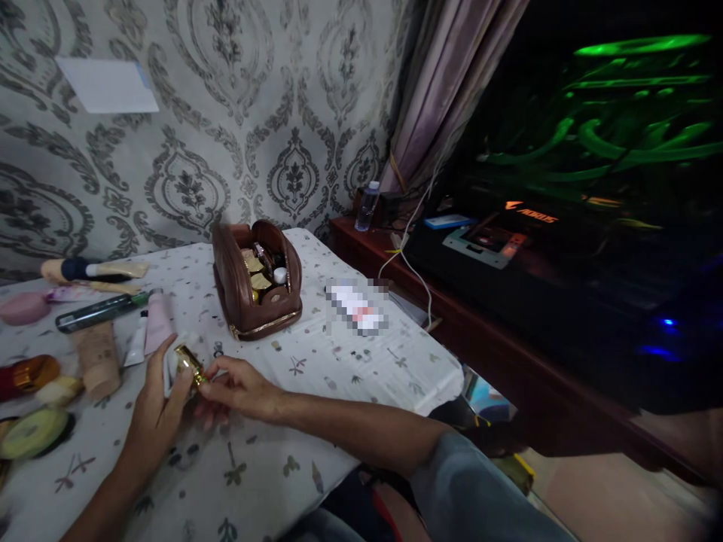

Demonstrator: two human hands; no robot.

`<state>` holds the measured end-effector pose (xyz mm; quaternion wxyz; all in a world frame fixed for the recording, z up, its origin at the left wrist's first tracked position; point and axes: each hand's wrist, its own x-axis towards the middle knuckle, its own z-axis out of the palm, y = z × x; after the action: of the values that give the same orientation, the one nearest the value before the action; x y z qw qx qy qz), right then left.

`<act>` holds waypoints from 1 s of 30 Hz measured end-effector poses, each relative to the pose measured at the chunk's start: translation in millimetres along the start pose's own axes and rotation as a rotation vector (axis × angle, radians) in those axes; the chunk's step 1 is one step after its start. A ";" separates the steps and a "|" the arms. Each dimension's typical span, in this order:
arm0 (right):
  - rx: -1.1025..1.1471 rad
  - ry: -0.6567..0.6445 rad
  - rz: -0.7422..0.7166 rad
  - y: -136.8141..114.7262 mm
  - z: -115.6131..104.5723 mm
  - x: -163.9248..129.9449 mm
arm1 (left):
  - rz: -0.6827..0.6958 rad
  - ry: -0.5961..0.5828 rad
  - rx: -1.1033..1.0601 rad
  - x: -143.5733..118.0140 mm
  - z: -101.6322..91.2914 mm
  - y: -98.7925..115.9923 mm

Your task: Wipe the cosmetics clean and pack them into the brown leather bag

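Note:
A small shiny gold tube point(189, 363), much like a lipstick, is held over the table between both hands. My left hand point(159, 403) is closed around its left side, with something white and blurred just behind the fingers. At the tube's lower right end, my right hand point(242, 388) pinches with thumb and forefinger. Beyond the hands stands a brown cosmetic bag point(254, 282), unzipped at the top, with gold packets and a white-capped item inside. Close to my left hand lie a pink tube point(158, 322) and a small white tube point(135, 342).
Along the table's left lie a beige tube point(99, 361), a dark green bottle point(96, 312), a brush point(84, 269), a pink round case point(23, 307) and a green-yellow round lid point(37, 433). A blurred-out phone point(358, 307) lies right of the bag. A water bottle point(367, 205) and cables stand behind.

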<state>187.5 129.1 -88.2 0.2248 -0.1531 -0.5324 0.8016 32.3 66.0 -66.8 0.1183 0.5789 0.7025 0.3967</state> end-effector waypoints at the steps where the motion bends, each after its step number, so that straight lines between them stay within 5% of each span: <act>1: -0.004 0.000 -0.022 0.3 0.2 0.1 | 0.018 0.004 -0.027 -1.9 1.7 -0.4; 13: -0.180 0.177 -0.131 -5.5 -2.7 -2.0 | 0.033 -0.152 -0.146 -8.7 5.7 18.0; 22: -0.579 0.128 -0.174 -16.9 -4.2 -7.3 | -0.017 -0.191 -0.131 -0.8 -3.7 21.4; 30: -0.261 0.361 -0.208 -22.0 -1.2 -0.6 | 0.037 -0.259 -0.024 6.5 -13.1 25.6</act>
<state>192.9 137.0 -68.5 0.3759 -0.2659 -0.5957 0.6581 40.6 66.8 -38.5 0.2077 0.6365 0.6658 0.3293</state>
